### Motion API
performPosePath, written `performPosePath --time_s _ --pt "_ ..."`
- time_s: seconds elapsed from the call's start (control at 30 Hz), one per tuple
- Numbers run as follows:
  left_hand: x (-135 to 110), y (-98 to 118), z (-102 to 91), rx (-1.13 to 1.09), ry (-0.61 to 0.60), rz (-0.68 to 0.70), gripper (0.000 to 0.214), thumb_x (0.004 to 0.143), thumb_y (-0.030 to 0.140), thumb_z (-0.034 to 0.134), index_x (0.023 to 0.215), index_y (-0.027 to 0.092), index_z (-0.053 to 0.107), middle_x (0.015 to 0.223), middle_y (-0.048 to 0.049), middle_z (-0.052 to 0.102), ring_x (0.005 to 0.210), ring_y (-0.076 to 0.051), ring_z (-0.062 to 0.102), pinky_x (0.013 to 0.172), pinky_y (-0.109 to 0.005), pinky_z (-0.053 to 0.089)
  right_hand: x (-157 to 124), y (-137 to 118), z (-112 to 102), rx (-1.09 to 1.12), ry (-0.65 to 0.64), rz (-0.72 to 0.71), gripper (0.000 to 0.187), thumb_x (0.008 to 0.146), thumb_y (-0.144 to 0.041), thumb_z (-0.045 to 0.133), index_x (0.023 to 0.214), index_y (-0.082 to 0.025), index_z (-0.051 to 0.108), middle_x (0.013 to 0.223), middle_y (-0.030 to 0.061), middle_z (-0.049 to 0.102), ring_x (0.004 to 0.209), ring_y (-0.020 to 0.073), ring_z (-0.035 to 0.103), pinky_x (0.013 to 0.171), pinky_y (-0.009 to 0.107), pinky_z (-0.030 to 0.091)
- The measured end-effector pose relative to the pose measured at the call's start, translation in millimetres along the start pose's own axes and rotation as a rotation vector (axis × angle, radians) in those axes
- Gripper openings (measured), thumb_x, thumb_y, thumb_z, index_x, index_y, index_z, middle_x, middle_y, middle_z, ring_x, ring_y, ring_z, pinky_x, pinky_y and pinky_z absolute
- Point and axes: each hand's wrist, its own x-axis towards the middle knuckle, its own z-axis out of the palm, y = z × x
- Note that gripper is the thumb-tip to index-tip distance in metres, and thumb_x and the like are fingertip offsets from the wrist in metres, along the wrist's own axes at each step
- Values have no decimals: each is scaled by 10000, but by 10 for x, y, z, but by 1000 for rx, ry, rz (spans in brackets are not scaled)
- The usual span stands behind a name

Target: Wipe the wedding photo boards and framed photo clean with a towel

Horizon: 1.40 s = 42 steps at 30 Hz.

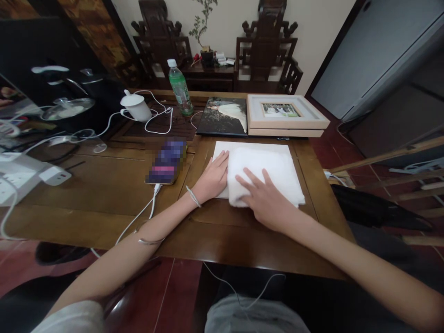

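The right hand (268,200) lies palm down on a folded white cloth (277,159), its fingers spread well apart and pointing towards ten and eleven o'clock. They are loosely bent and press on the upper face rather than clench it; the thumb sits at the cloth's seven o'clock corner, and whether it tucks under the fold I cannot tell.

The left hand (213,178) rests on a white board (222,147) at the cloth's nine o'clock edge. Its fingers are stretched out nearly straight, close together, aimed at one o'clock and grasping nothing; their inner side meets the cloth, or comes just beside it.

The cloth lies over most of the board, which rests on the brown wooden tabletop (243,240). Seen from the cloth, a dark photo panel (211,122) is at eleven o'clock, a light wooden frame (280,125) near twelve to one, a phone (168,162) at nine, and a green-labelled bottle (180,88) between ten and eleven.
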Motion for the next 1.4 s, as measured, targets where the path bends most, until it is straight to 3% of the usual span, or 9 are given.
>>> performPosePath --time_s 0.13,0.23,0.43,0.57,0.8,0.93,1.07,1.27,1.4 --pt "0 3 -19 23 -22 -8 497 952 226 305 1430 95 355 1536 -174 289 1443 -280 213 1153 -553 200 -269 -201 -102 99 -38 -53 370 766 -59 521 1066 -186 697 1495 138 384 1415 376 221 1072 680 228" --pt "-1 5 -11 33 -15 -7 497 952 216 292 1426 81 359 1531 -177 298 1440 -276 223 1153 -544 211 -232 -95 -166 165 -71 -25 452 750 -7 458 1101 -185 680 1473 112 426 1415 319 253 1087 634 259" --pt "-6 4 29 2 53 4 486 961 222 299 1422 88 374 1516 -157 341 1432 -258 254 1163 -533 208 314 451 -101 121 -1 171 548 738 30 390 1205 -146 615 1455 137 447 1414 299 261 1079 603 289" --pt "-4 27 -27 -175 218 -13 464 990 312 289 1403 146 420 1466 -123 437 1375 -222 383 1154 -464 289 670 465 -7 42 12 285 521 788 -5 394 1265 -114 575 1489 181 379 1406 402 223 1020 719 247" --pt "8 -4 -126 -355 433 -56 562 1017 425 95 1424 178 394 1477 -88 431 1371 -181 388 1155 -379 306 437 -68 -39 79 28 -112 383 842 -74 434 1116 -196 671 1495 104 396 1409 344 251 1087 651 214" --pt "3 26 -106 -289 359 -58 570 1013 441 136 1372 148 467 1434 -107 484 1348 -206 424 1147 -419 315 80 -131 -202 172 -49 -191 398 794 -33 444 1057 -212 682 1433 62 490 1397 286 299 1095 580 275" --pt "-17 69 -56 -148 178 -32 509 1001 372 229 1347 97 481 1426 -143 485 1369 -236 391 1156 -460 283 -30 20 -274 159 -58 -60 412 751 2 417 1002 -190 681 1332 88 583 1335 280 400 1064 559 318" --pt "-49 43 -1 8 70 23 461 973 257 307 1399 105 394 1488 -172 385 1413 -276 300 1149 -543 240 384 403 -112 52 41 159 427 749 -6 411 1081 -121 651 1283 176 585 1328 331 380 1031 534 309" --pt "-45 54 -25 26 88 68 410 950 221 357 1334 132 466 1434 -164 446 1361 -296 375 1131 -553 276 824 548 -150 161 66 268 400 786 -40 374 1064 -129 647 1062 165 666 1103 300 556 900 421 393"
